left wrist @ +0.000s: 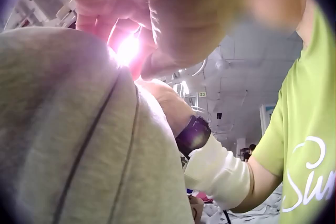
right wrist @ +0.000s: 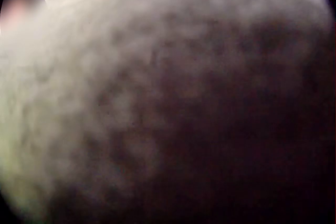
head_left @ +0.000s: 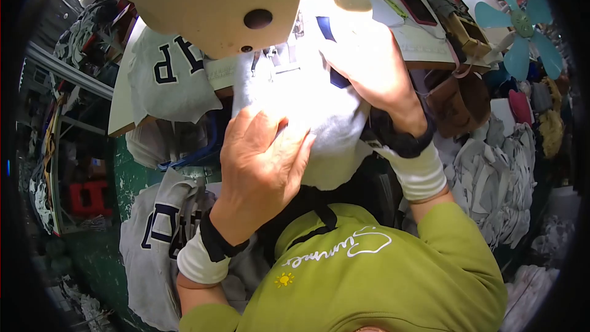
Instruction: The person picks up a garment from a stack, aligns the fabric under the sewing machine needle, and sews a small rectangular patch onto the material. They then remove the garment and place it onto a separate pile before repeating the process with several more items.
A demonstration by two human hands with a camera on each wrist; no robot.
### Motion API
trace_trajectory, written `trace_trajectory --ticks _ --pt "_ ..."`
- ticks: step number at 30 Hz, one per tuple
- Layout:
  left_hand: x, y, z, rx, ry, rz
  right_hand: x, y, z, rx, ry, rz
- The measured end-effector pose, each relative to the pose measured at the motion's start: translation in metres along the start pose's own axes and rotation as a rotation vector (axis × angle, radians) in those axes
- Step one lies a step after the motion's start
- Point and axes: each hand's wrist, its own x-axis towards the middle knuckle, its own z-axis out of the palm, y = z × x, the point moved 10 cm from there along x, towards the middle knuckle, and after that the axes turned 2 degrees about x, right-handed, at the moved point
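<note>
Light grey fabric (head_left: pixel 335 141) lies under the head of a sewing machine (head_left: pixel 209 0), washed out by bright light near the needle area. My left hand (head_left: pixel 264 163) pinches its near left part, fingers bent towards the thumb; the left wrist view shows this hand (left wrist: pixel 184 16) above the fabric (left wrist: pixel 79 129). Flat on the far right part rests my right hand (head_left: pixel 375 64), beside a dark navy patch (head_left: pixel 338 79), its fingertips lost in glare. Blurred fabric (right wrist: pixel 157 103) fills most of the right wrist view.
Lettered grey pieces lie left on the table (head_left: pixel 121 107) and hang below (head_left: pixel 147 252). A phone (head_left: pixel 413 4), a wooden box (head_left: pixel 470 34) and a teal fan (head_left: pixel 522 23) stand at the right back. Grey cloth (head_left: pixel 491 184) is heaped at the right.
</note>
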Motion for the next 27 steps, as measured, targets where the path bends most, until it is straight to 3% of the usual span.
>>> trace_trajectory --ticks 2,3,6,7,8,11,12,14,15,17,21,24,27 --pt "-0.002 -0.002 -0.002 -0.013 0.048 -0.004 -0.004 0.023 0.009 0.174 -0.044 0.208" --pt "-0.002 -0.006 -0.001 0.038 0.086 0.016 0.005 -0.001 0.009 -0.033 0.03 -0.135" --pt "0.002 -0.022 -0.001 0.035 0.086 -0.051 0.026 0.009 0.024 -0.002 0.013 -0.135" --pt "0.002 -0.022 -0.002 0.038 0.085 -0.05 0.027 0.005 0.025 0.006 0.058 -0.265" --pt "0.001 -0.021 -0.002 0.038 0.085 -0.054 0.025 0.007 0.026 0.009 0.055 -0.264" --pt "-0.003 -0.02 -0.006 0.091 0.091 -0.061 0.024 0.026 0.033 0.086 -0.098 0.043" --pt "-0.005 -0.017 -0.006 0.119 0.06 -0.049 0.022 0.025 0.034 0.086 -0.1 0.043" --pt "-0.005 -0.012 -0.006 0.141 0.024 -0.038 0.012 0.05 0.039 0.239 -0.098 0.296" --pt "-0.004 -0.008 -0.007 0.179 0.017 -0.016 0.01 0.052 0.04 0.238 -0.097 0.301" --pt "-0.005 -0.003 -0.005 0.218 0.014 0.01 0.017 0.04 0.039 0.261 -0.077 0.114" --pt "-0.006 -0.006 0.001 0.1 0.005 -0.068 0.022 0.045 0.046 0.192 -0.119 0.061" --pt "-0.003 -0.009 0.003 0.101 0.009 -0.081 0.026 0.033 0.036 0.292 -0.017 -0.095" --pt "-0.001 -0.009 0.004 0.107 0.004 -0.082 0.029 0.023 0.037 0.026 -0.095 -0.125"
